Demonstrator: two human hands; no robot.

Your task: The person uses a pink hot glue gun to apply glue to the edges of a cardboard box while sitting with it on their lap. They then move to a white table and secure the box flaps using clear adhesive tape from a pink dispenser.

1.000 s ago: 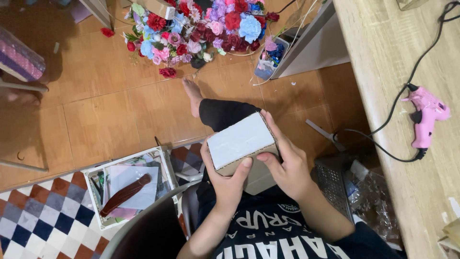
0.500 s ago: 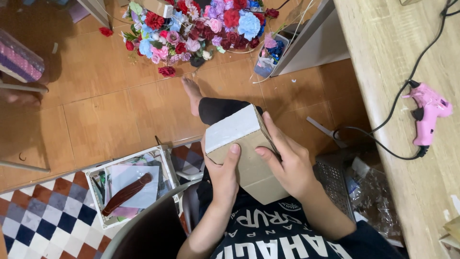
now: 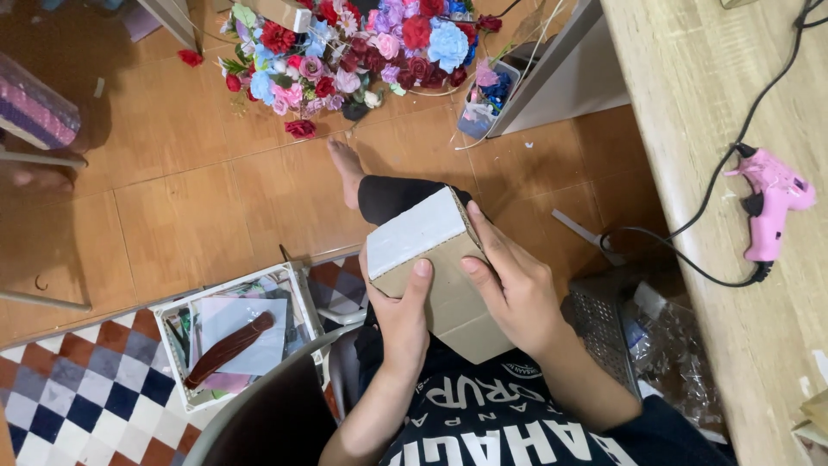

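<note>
Both hands, left hand [image 3: 398,312] and right hand [image 3: 517,289], fingers clasped around a cardboard box [image 3: 435,272] above the lap, left of a pink glue gun [image 3: 770,205].

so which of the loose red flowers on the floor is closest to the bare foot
The red flower lying just below the flower pile, right above the foot. The other loose red flower lies farther off to the left, near the table leg.

A box [image 3: 435,267] is sitting between both hands above the lap; flowers [image 3: 345,52] are lying ahead on the floor [image 3: 172,198], a glue gun [image 3: 770,203] on the table [image 3: 690,78] at right.
</note>
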